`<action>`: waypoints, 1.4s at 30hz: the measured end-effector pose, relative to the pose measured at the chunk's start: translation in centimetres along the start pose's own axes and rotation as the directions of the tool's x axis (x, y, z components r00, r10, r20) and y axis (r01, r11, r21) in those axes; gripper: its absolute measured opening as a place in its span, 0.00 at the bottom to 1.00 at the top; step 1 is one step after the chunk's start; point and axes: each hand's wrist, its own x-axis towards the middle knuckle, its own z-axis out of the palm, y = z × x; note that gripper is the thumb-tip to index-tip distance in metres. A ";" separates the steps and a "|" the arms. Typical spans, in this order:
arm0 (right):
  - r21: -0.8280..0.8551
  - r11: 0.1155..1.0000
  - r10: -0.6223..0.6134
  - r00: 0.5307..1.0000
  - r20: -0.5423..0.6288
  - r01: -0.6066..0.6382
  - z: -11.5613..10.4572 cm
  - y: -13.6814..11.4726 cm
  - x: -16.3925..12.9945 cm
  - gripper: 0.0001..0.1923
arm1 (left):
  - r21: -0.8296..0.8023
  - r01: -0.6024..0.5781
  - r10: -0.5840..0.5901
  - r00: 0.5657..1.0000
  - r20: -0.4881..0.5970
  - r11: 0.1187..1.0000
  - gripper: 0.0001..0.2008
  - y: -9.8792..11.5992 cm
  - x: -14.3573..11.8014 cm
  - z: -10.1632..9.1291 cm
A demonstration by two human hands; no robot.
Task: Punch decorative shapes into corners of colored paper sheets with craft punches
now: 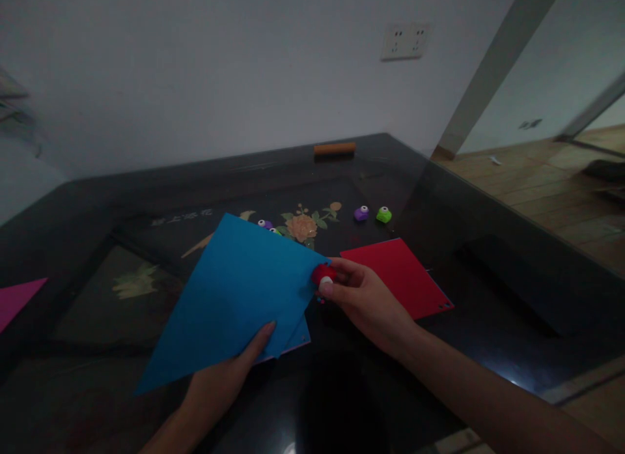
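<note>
My left hand (229,369) holds a blue sheet of paper (234,291) by its lower edge, thumb on top and fingers hidden underneath. The sheet is tilted above the dark table. In my right hand (364,291) is a small red craft hole punch (321,273) with a white button, pinched between thumb and fingers at the sheet's right corner. Under the blue sheet another sheet (299,337) shows its corner with small holes. To the right lies a red sheet (400,275), with small holes in its near right corner.
A purple punch (361,213) and a green punch (384,215) stand farther back; two similar ones are partly hidden behind the blue sheet. An orange-brown cylinder (334,149) lies by the far edge. Pink paper (19,301) is at left, a dark flat object (517,281) at right.
</note>
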 end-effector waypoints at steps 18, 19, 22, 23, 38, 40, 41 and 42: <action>-0.065 0.998 -0.013 1.000 -0.023 0.011 -0.2 0.0 -0.1 0.20 | 0.033 0.017 -0.017 1.000 -0.008 0.999 0.21 0.4 -0.2 0.4; -0.065 0.998 -0.013 1.000 -0.018 0.012 -0.2 0.0 -0.1 0.20 | 0.047 0.008 -0.008 1.000 -0.003 0.999 0.21 0.3 -0.2 0.4; -0.068 0.997 -0.025 1.000 -0.012 0.024 -0.2 0.0 -0.1 0.20 | 0.078 -0.007 0.007 1.000 -0.001 0.997 0.21 0.2 -0.1 0.4; -0.067 0.997 -0.027 1.000 -0.013 0.026 -0.2 0.0 -0.1 0.20 | 0.080 -0.009 0.010 1.000 -0.005 0.997 0.21 0.2 -0.1 0.4; -0.072 0.997 -0.019 1.000 -0.009 0.018 0.1 -0.2 -0.1 0.18 | 0.013 0.007 -0.007 1.000 -0.030 1.000 0.23 0.5 0.0 0.1; -0.059 0.998 -0.011 1.000 -0.018 0.010 0.1 -0.2 -0.1 0.20 | 0.013 0.016 -0.015 1.000 -0.024 1.000 0.23 0.4 -0.1 0.2; -0.051 0.999 -0.008 1.000 -0.025 0.007 0.2 -0.3 -0.1 0.20 | 0.010 0.018 -0.018 1.000 -0.026 1.000 0.23 0.3 -0.1 0.2; -0.045 0.999 -0.007 0.999 -0.031 0.006 0.2 -0.3 -0.1 0.21 | 0.008 0.019 -0.019 0.999 -0.030 1.000 0.23 0.3 -0.1 0.2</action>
